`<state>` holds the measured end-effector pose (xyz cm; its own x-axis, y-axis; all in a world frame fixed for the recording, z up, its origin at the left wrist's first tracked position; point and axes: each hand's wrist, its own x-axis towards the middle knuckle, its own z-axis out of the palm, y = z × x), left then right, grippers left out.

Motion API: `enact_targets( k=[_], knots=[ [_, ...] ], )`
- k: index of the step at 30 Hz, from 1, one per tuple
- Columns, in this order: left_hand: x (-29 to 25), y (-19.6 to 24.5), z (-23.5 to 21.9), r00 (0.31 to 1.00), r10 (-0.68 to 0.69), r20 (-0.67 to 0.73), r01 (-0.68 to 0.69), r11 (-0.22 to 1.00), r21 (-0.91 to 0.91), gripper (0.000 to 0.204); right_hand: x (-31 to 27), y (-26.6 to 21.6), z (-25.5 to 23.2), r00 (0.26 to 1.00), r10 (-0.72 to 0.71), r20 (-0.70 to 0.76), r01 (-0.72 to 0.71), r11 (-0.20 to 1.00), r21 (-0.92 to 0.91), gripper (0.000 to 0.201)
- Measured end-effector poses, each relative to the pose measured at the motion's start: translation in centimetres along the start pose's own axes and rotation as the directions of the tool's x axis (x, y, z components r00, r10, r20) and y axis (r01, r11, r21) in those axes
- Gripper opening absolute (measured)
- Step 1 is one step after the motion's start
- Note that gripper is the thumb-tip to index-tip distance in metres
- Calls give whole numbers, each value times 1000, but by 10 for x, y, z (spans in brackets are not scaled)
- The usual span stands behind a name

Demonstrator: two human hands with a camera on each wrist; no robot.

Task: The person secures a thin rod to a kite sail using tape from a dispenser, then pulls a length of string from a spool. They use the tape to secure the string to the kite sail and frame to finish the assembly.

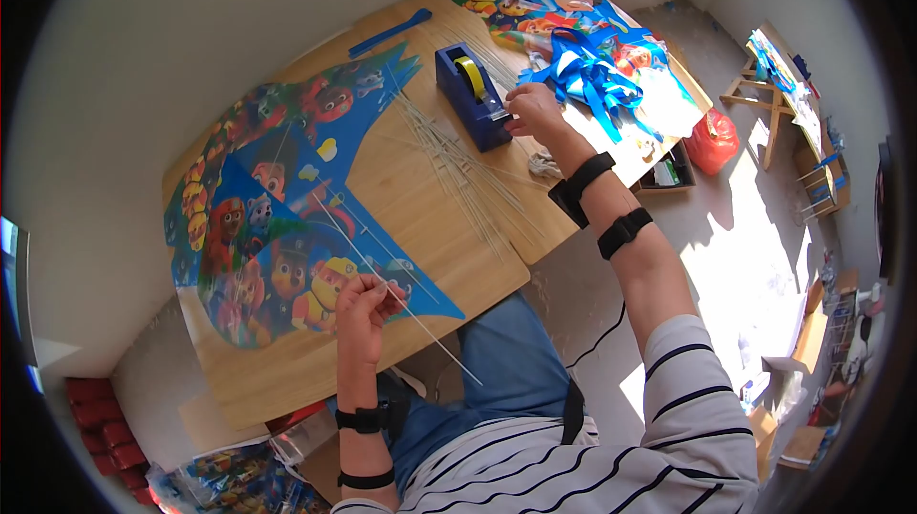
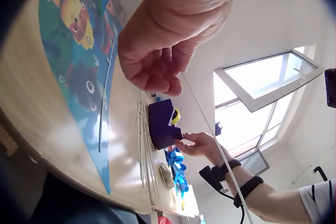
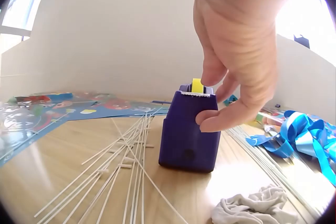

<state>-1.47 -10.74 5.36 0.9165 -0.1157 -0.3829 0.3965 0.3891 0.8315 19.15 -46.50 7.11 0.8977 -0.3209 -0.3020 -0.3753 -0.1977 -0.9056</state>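
My left hand (image 1: 365,309) pinches a thin white rod (image 1: 439,340) between thumb and fingertips, above the table's near edge. The rod slants across a blue plastic sheet (image 1: 287,275) printed with cartoon dogs, with pointed corners like a kite's. In the left wrist view the rod (image 2: 221,150) runs down from the fingertips. At the front of a dark blue tape dispenser (image 1: 484,129), my right hand (image 1: 538,113) pinches the tape end by the cutting edge. Yellow tape (image 3: 197,85) shows beside the thumb; lower fingertips (image 3: 206,122) lie against the dispenser's front. Curled fingers partly hide the tape.
Several loose white rods (image 1: 458,170) lie between sheet and dispenser. Blue ribbon (image 1: 592,84) is heaped right of the dispenser, near a crumpled white cloth (image 3: 254,208). A second printed sheet (image 1: 535,8) covers the far end. A red bag (image 1: 712,143) stands beyond the table's right edge.
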Motion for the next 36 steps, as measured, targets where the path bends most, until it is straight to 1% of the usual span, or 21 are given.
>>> enact_targets(
  k=[1, 4, 7, 10, 13, 16, 21, 23, 25, 27, 29, 31, 33, 35, 36],
  knots=[
    [1, 0, 1, 1000, -7, 2, 7, 1000, 4, 5, 4, -1, 1, 999, 20, 42, -19, 1000, -13, 28],
    [7, -6, -2, 1000, -12, 28, 12, 1000, -10, 5, 11, -3, 5, 999, 33, 24, -31, 997, -65, 19],
    [10, -8, 2, 999, -18, 26, 18, 1000, 1, 3, 10, -10, 5, 998, 45, 50, -38, 990, -139, 20],
    [12, -7, 7, 999, -19, 47, 19, 1000, -5, 2, 6, -15, 8, 998, 60, -10, -61, 985, -161, 22],
    [10, -4, 11, 999, -11, 49, 11, 1000, 9, 2, 8, -8, 5, 1000, 24, -1, -24, 997, -80, 24],
    [11, -3, 16, 997, -13, 78, 13, 1000, 9, 3, 3, -6, -3, 997, 30, 67, -32, 999, 38, 28],
    [6, 6, 31, 993, -8, 120, 6, 1000, 12, 3, -25, -10, -9, 996, 60, 67, -67, 992, 105, 32],
    [4, 7, 38, 991, -10, 136, 9, 1000, 8, 3, -46, -7, -17, 996, 60, 59, -68, 987, 148, 29],
    [4, 7, 48, 989, -18, 150, 18, 1000, -1, 4, -87, -9, -31, 998, 44, 55, -54, 978, 201, 24],
    [4, 6, 62, 983, -23, 182, 23, 1000, 1, 4, -102, 30, -50, 990, 12, 141, -63, 929, 364, 19],
    [7, 4, 80, 976, -33, 215, 33, 999, 4, 5, -168, 17, -75, 984, 39, 174, -80, 969, 235, 16],
    [8, -1, 100, 967, -66, 247, 65, 998, 12, 5, -217, 30, -97, 983, 23, 184, -71, 964, 256, 15],
    [15, -12, 120, 958, -85, 272, 78, 996, 35, 6, -267, 34, -117, 982, 1, 187, -62, 945, 321, 13],
    [21, -22, 139, 954, -94, 286, 81, 995, 56, 7, -309, 35, -132, 989, -9, 146, -50, 915, 399, 11],
    [22, -27, 148, 953, -98, 286, 82, 994, 67, 7, -329, 35, -139, 991, -13, 133, -41, 917, 396, 10]
  ],
)
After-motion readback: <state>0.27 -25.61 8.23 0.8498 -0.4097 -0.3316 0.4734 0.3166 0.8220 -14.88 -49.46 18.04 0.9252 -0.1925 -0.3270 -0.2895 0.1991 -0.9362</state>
